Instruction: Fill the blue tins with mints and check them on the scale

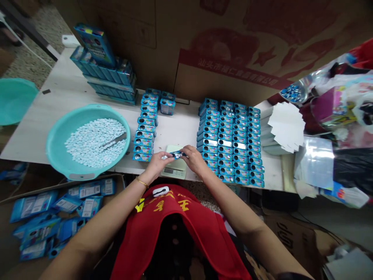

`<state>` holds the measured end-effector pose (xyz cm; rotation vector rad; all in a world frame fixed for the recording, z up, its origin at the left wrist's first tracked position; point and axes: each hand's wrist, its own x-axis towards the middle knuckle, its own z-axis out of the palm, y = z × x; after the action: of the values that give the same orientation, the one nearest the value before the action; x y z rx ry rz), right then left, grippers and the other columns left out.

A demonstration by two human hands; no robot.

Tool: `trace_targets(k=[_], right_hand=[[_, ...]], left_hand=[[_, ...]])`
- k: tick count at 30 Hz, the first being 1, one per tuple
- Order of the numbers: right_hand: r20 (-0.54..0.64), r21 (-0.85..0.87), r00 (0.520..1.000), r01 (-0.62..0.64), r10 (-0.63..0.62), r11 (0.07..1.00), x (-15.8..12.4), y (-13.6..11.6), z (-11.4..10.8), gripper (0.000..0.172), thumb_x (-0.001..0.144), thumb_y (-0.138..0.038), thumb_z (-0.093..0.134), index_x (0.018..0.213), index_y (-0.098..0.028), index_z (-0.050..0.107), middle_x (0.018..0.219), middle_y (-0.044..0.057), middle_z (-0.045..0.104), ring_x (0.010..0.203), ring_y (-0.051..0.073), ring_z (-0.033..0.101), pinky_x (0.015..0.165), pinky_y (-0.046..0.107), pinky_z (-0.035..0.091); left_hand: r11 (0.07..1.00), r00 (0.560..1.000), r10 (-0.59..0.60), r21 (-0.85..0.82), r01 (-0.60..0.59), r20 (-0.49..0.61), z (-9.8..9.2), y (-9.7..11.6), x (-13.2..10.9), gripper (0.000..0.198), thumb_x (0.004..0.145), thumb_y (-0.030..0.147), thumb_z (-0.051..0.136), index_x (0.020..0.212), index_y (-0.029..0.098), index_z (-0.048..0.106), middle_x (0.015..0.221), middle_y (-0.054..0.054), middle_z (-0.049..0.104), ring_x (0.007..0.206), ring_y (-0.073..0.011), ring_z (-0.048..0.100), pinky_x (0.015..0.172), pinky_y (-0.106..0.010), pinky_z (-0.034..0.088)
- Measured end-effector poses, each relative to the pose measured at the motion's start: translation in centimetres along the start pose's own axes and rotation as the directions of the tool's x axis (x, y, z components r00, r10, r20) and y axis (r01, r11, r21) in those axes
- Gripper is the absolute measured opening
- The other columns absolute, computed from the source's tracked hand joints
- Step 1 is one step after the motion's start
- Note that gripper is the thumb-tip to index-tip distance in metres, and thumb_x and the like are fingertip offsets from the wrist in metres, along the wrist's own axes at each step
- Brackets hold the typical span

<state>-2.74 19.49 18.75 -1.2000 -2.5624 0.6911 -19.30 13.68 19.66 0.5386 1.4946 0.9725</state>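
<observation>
My left hand (pixel 157 163) and my right hand (pixel 193 158) meet at the front of the white table (pixel 175 130), closed on opposite ends of a small dark blue box (pixel 177 155). White candies show at the box's opening. Beneath it lies a pale green kitchen scale (pixel 175 171), partly covered by my hands. Left of them stands a column of blue candy boxes (pixel 145 134). To the right, several packed columns of similar boxes (pixel 226 149) show round dark openings, many with white candies in them.
A turquoise basin (pixel 87 175) of white candies, with a metal scoop (pixel 114 140), is at the left. A large cardboard carton (pixel 227 50) walls off the back. White card stacks (pixel 284 126) stand at the right. Loose blue boxes (pixel 68 204) fill a carton below the table's left edge.
</observation>
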Motion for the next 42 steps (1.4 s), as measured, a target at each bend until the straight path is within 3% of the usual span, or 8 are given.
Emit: trace_targets(k=[3,8,11,15,22,27,33,42], right_hand=[[0.037,-0.009,0.999,0.000,0.000,1.000,0.2,-0.4,-0.3,0.022,0.080,-0.019,0.054,0.101,-0.018,0.058,0.094,0.008,0.056,0.088,0.020,0.050,0.079,0.033,0.044],[0.026,-0.003,0.999,0.039,-0.039,0.999,0.1,0.4,-0.1,0.040,0.070,-0.021,0.066,0.109,-0.019,0.055,0.108,0.009,0.054,0.097,0.023,0.047,0.083,0.037,0.042],[0.015,0.124,1.000,0.022,-0.024,0.992,0.0,2.3,1.2,0.047,0.067,-0.021,0.068,0.112,-0.018,0.052,0.113,0.009,0.054,0.102,0.023,0.047,0.087,0.037,0.040],[0.047,0.275,0.999,-0.026,0.014,0.961,0.1,3.0,2.1,0.037,0.074,-0.021,0.059,0.110,-0.019,0.052,0.105,0.005,0.059,0.093,0.018,0.053,0.080,0.032,0.044],[0.125,-0.253,0.971,0.228,-0.201,0.940,0.8,-5.4,-1.2,0.030,0.081,-0.017,0.048,0.111,-0.018,0.051,0.093,0.011,0.058,0.088,0.024,0.047,0.074,0.037,0.037],[0.208,-0.350,0.934,0.348,-0.289,0.870,1.5,-8.6,-2.0,0.026,0.085,-0.012,0.036,0.104,-0.018,0.053,0.089,0.011,0.056,0.085,0.024,0.045,0.071,0.038,0.034],[0.096,-0.307,0.983,0.178,-0.156,0.935,0.4,-5.5,-2.9,0.031,0.079,-0.015,0.048,0.109,-0.018,0.052,0.094,0.011,0.057,0.088,0.025,0.046,0.073,0.037,0.038],[-0.136,0.419,0.980,-0.079,0.148,0.904,-2.4,2.2,3.8,0.030,0.076,-0.028,0.056,0.104,-0.021,0.053,0.098,0.005,0.058,0.091,0.019,0.055,0.077,0.034,0.047]], left_hand=[[0.999,0.999,0.050,-0.005,-0.050,-0.008,0.6,0.1,1.0,0.025,0.047,0.021,0.077,0.065,0.013,0.062,0.055,0.003,0.053,0.051,-0.0064,0.045,0.044,-0.016,0.029],[0.854,0.974,-0.163,-0.472,0.219,0.156,-1.5,-0.7,1.1,0.017,0.064,0.023,0.069,0.069,0.012,0.057,0.053,0.003,0.047,0.042,-0.0028,0.039,0.033,-0.012,0.019],[0.675,0.932,-0.305,-0.645,0.358,0.198,-2.8,-1.8,1.2,0.015,0.077,0.022,0.056,0.068,0.011,0.055,0.057,-0.002,0.052,0.047,-0.0058,0.047,0.035,-0.013,0.032],[0.622,0.925,-0.353,-0.703,0.346,0.143,-2.6,-2.8,1.8,0.020,0.083,0.020,0.045,0.071,0.009,0.056,0.060,-0.007,0.056,0.054,-0.0107,0.055,0.045,-0.019,0.045],[0.548,0.933,-0.353,-0.794,0.265,0.068,-1.3,-2.0,1.9,0.014,0.081,0.022,0.049,0.072,0.013,0.055,0.059,-0.003,0.057,0.051,-0.0121,0.055,0.048,-0.024,0.046],[0.489,0.936,-0.334,-0.828,0.275,0.113,-1.1,-1.6,2.1,0.010,0.078,0.014,0.049,0.070,0.012,0.055,0.058,-0.002,0.058,0.052,-0.0108,0.055,0.049,-0.022,0.045],[0.477,0.937,-0.305,-0.825,0.303,0.168,-1.9,-2.4,2.3,0.009,0.076,0.011,0.050,0.071,0.011,0.058,0.057,-0.003,0.058,0.051,-0.0111,0.056,0.046,-0.021,0.045],[0.495,0.911,-0.371,-0.791,0.359,0.181,-5.1,-3.8,-1.2,0.014,0.081,0.015,0.048,0.071,0.011,0.058,0.063,-0.007,0.060,0.058,-0.0123,0.060,0.049,-0.021,0.050]])
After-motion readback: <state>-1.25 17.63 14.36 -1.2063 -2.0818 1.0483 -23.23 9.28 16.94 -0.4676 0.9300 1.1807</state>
